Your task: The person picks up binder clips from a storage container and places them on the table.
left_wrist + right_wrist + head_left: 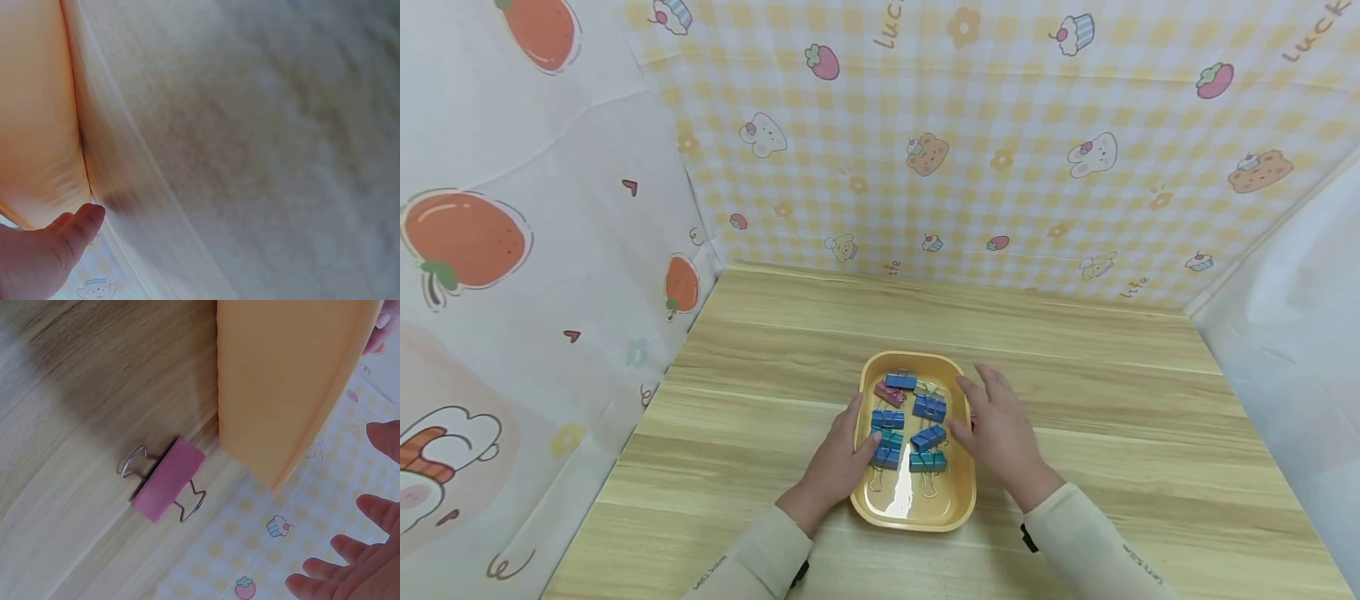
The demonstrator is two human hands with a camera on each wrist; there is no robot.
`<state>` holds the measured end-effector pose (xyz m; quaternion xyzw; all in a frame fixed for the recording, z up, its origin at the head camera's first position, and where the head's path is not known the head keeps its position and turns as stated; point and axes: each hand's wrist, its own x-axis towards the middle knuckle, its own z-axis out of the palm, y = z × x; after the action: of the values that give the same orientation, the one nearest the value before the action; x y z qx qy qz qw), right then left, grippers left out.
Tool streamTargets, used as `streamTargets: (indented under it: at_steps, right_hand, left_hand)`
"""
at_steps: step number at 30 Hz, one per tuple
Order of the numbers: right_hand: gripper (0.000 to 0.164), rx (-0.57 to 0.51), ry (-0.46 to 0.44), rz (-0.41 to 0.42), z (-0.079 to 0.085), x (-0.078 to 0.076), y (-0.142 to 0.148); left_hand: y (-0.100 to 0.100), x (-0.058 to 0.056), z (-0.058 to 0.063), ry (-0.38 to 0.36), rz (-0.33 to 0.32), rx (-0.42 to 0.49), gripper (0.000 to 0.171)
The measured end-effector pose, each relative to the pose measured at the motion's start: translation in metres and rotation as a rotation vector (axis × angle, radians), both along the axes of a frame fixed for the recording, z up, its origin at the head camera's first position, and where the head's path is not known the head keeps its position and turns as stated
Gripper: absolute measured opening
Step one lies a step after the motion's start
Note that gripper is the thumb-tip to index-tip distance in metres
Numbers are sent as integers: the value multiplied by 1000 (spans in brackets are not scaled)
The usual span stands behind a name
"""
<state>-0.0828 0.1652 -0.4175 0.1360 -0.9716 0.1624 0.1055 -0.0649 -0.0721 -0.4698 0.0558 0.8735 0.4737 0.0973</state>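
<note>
A yellow tray (951,500) with a raised rim holds several blue, teal and pink binder clips (929,407). My left hand (838,458) grips its left side, the thumb over the rim and the fingers along the outer wall (37,112). By the right rim, my right hand (1003,433) is held with fingers spread and nothing in them. A pink binder clip (169,480) lies on the table beside the tray's right wall, below that hand; in the head view the hand mostly hides it.
The wood-grain table (1112,400) runs back to a yellow-checked cloth (1000,167) with printed figures. A white printed cloth (550,208) borders it on the left, and another pale cloth (1300,275) stands on the right.
</note>
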Motion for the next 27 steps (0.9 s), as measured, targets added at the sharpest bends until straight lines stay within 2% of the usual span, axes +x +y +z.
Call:
streamTargets:
  at_steps: [15,27]
  right_hand:
    - [67,6,-43,55,2,9,-13]
    - [67,37,-118,81,3,18,-24]
  left_hand:
    - [0,0,-1,6,6,-20,68]
    - [0,1,-1,7,3,-13,67]
